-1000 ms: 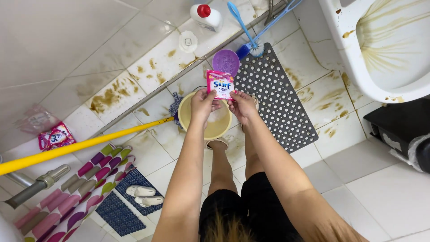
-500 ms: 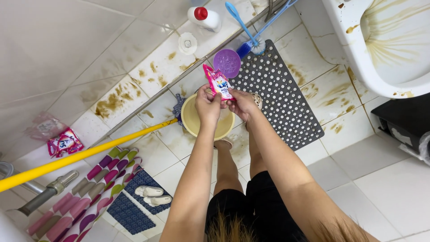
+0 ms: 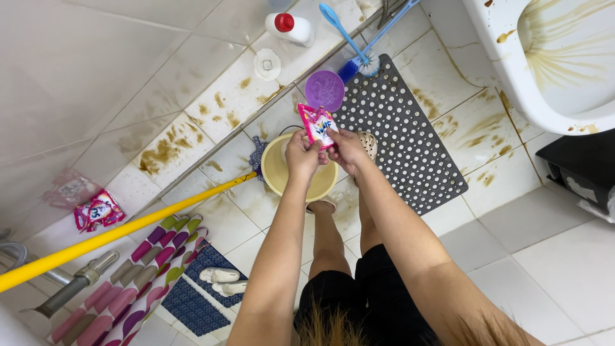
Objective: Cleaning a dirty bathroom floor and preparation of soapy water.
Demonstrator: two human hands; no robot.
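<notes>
Both hands meet over a pale yellow basin (image 3: 282, 182) that stands on the bathroom floor. The left hand (image 3: 302, 156) and the right hand (image 3: 346, 148) each pinch a small pink sachet (image 3: 318, 125) between fingers and thumb, the remaining fingers curled in, so the sachet stands tilted just above the basin's far rim.

The floor (image 3: 564, 256) is laid with white tiles, and those beyond the hands carry brown smears and streaks. Just past the right hand lies a dark grey perforated mat (image 3: 410, 141), with a round purple lid (image 3: 324, 90) at its near corner, directly beyond the sachet. Farther off lie a blue brush (image 3: 351, 38) and a white bottle with a red cap (image 3: 289, 27). To the right, well apart from the hands, a white toilet bowl (image 3: 551, 70) shows brown streaks inside.

To the left of the hands a yellow pole (image 3: 122, 227) runs slantwise toward the basin. Beyond it, against the wall tiles, lie more pink sachets (image 3: 97, 211). Nearer the person, below the left arm, a patterned cloth of pink, purple and green ovals (image 3: 141, 275) hangs beside a dark blue mat (image 3: 195, 301) bearing a pair of white slippers (image 3: 221, 280).
</notes>
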